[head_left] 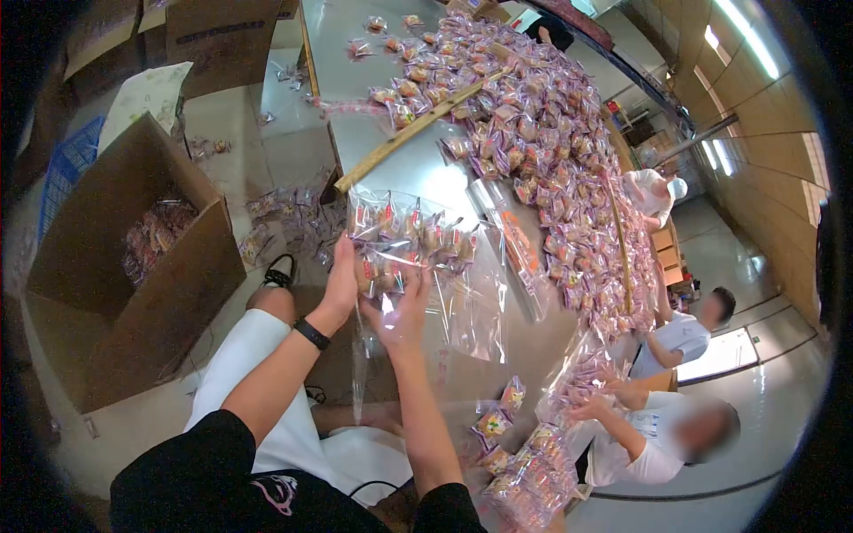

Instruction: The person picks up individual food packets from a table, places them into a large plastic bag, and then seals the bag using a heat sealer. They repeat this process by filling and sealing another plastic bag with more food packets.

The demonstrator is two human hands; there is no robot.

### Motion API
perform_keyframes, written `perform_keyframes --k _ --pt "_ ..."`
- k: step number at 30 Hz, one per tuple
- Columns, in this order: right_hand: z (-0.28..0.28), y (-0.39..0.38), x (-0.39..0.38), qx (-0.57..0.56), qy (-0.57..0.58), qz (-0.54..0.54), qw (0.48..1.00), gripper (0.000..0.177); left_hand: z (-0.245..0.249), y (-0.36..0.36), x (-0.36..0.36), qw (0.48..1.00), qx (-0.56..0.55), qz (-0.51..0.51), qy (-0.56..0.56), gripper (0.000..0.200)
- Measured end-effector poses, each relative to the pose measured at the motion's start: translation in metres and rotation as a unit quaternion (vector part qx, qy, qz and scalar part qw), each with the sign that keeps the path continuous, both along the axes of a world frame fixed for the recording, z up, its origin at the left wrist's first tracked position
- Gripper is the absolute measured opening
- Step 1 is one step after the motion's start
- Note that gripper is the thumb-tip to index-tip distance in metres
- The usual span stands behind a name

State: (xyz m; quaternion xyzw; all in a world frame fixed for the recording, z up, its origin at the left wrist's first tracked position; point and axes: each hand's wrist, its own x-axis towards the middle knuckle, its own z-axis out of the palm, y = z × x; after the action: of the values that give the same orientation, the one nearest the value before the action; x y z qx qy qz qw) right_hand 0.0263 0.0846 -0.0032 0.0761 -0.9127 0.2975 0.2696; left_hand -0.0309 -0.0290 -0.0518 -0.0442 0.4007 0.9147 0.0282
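Note:
Both my hands are on a clear plastic bag [386,226] holding several small wrapped snack packets in rows. My left hand [341,280], below a black wristband, grips the bag's left side. My right hand [402,313] holds it from below, with fingers curled against the packets. The bag's loose clear film hangs down beneath my hands. Just right of it, more snack packets [451,242] lie close together on the table, and their boundary with the bag is hard to make out. Nearby is a stack of clear bags with orange print [514,244].
A large heap of wrapped snacks [542,133] covers the table [346,142], with wooden strips [418,131] across it. An open cardboard box [169,311] stands at left, near packets on the floor [298,218]. Co-workers [622,435] sit along the right; filled bags [533,475] lie near me.

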Motion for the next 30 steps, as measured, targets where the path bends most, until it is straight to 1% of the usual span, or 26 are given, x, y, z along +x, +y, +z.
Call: perform_keyframes --k 2,3,4,6,8,9,10,11,12,13,16,17,20,21,24,25,27,28,30 --pt "-0.006 0.000 -0.003 -0.041 0.001 -0.013 0.999 0.088 0.004 0.004 0.003 0.998 -0.055 -0.021 -0.015 0.067" --pt "-0.008 0.000 -0.006 -0.053 0.022 -0.019 0.998 0.086 0.005 0.005 0.003 0.996 -0.083 -0.032 -0.018 0.067" --pt "-0.009 0.003 -0.006 -0.037 0.032 -0.021 0.999 0.086 0.006 0.006 0.003 0.993 -0.109 -0.043 -0.020 0.067" --pt "-0.011 0.012 -0.006 -0.005 0.052 -0.022 0.998 0.087 0.008 0.014 0.007 0.984 -0.175 -0.020 -0.008 0.068" --pt "-0.029 0.031 -0.001 -0.059 0.030 0.002 0.998 0.087 0.008 0.026 0.014 0.970 -0.243 0.002 0.001 0.069" --pt "-0.028 0.036 0.002 -0.102 0.023 0.009 0.995 0.088 0.014 0.032 0.020 0.935 -0.354 0.014 0.007 0.071" --pt "-0.027 0.041 0.005 -0.144 0.017 0.016 0.989 0.089 0.019 0.039 0.024 0.936 -0.352 0.006 0.023 0.070" --pt "-0.016 0.043 0.013 -0.198 0.014 0.018 0.980 0.091 0.040 0.042 0.035 0.936 -0.349 -0.004 0.037 0.070" --pt "-0.009 0.047 0.020 -0.251 0.011 0.020 0.968 0.093 0.050 0.044 0.042 0.937 -0.345 -0.015 0.050 0.069" --pt "-0.017 0.059 0.024 -0.198 0.008 0.003 0.980 0.099 0.037 0.054 0.039 0.935 -0.351 0.010 0.053 0.067" --pt "-0.014 0.081 0.033 -0.073 -0.090 0.027 0.993 0.105 0.028 0.054 0.044 0.963 -0.268 0.030 0.009 0.067" --pt "-0.033 0.090 0.035 -0.120 -0.109 0.079 0.984 0.108 0.029 0.048 0.047 0.960 -0.276 0.034 -0.021 0.071" --pt "-0.011 0.078 0.039 -0.193 -0.177 0.057 0.964 0.108 0.036 0.023 0.061 0.957 -0.284 0.038 -0.038 0.072" --pt "-0.016 0.082 0.039 -0.292 -0.191 0.121 0.929 0.103 0.035 0.019 0.063 0.970 -0.240 0.038 -0.030 0.072" --pt "0.005 0.082 0.038 -0.337 -0.203 0.110 0.913 0.099 0.031 0.012 0.063 0.984 -0.176 0.004 0.008 0.070" --pt "-0.005 0.092 0.039 -0.328 -0.201 0.118 0.915 0.093 0.032 0.012 0.064 0.987 -0.163 0.003 0.012 0.070" --pt "0.005 0.092 0.040 -0.388 -0.226 0.143 0.882 0.096 0.032 0.012 0.069 0.990 -0.137 0.001 0.019 0.070" --pt "0.008 0.091 0.040 -0.418 -0.238 0.154 0.863 0.097 0.027 0.011 0.070 0.989 -0.148 0.000 0.012 0.070" --pt "-0.002 0.097 0.037 -0.396 -0.226 0.156 0.876 0.094 0.020 0.010 0.070 0.985 -0.170 -0.003 -0.001 0.070"
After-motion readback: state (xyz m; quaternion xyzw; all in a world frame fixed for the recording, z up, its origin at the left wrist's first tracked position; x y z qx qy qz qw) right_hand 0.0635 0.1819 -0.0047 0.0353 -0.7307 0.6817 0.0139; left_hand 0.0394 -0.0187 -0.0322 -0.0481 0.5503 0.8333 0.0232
